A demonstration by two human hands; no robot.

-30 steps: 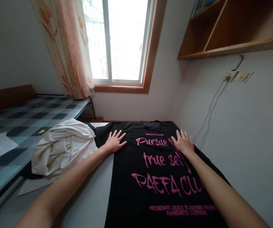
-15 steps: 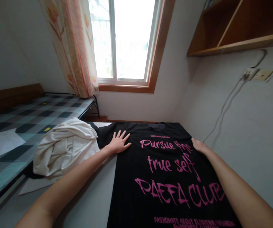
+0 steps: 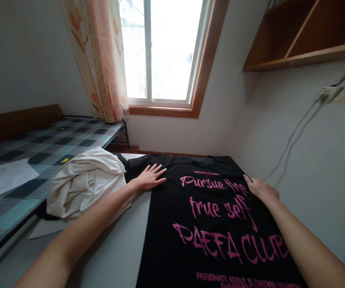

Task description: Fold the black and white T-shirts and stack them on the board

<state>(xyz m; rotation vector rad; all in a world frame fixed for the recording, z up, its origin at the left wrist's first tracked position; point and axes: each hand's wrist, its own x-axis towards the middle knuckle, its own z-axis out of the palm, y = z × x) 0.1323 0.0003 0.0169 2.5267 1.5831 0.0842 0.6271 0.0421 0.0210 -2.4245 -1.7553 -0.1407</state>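
Observation:
A black T-shirt [image 3: 166,224] with pink lettering lies spread out, front side up, on a white table [image 3: 115,244]. My left hand [image 3: 150,177] rests flat on the shirt near its left sleeve, fingers spread. At the shirt's right edge, by the shoulder, my right hand [image 3: 261,188] is closed with the cloth between thumb and fingers; some of those fingers are hidden. Left of the shirt, a crumpled white cloth [image 3: 85,184] sits bunched up, partly behind my left forearm.
A bed with a checked mattress [image 3: 82,134] stands along the left, with a sheet of paper [image 3: 7,178] on it. The wall rises close on the right, where a cord [image 3: 291,136] hangs from a socket [image 3: 328,95]. A wooden shelf [image 3: 304,58] juts out above.
The view has shifted slightly, so the scene sits a little further right. My right hand's back and wrist have turned more into view; my left hand stays flat on the shirt.

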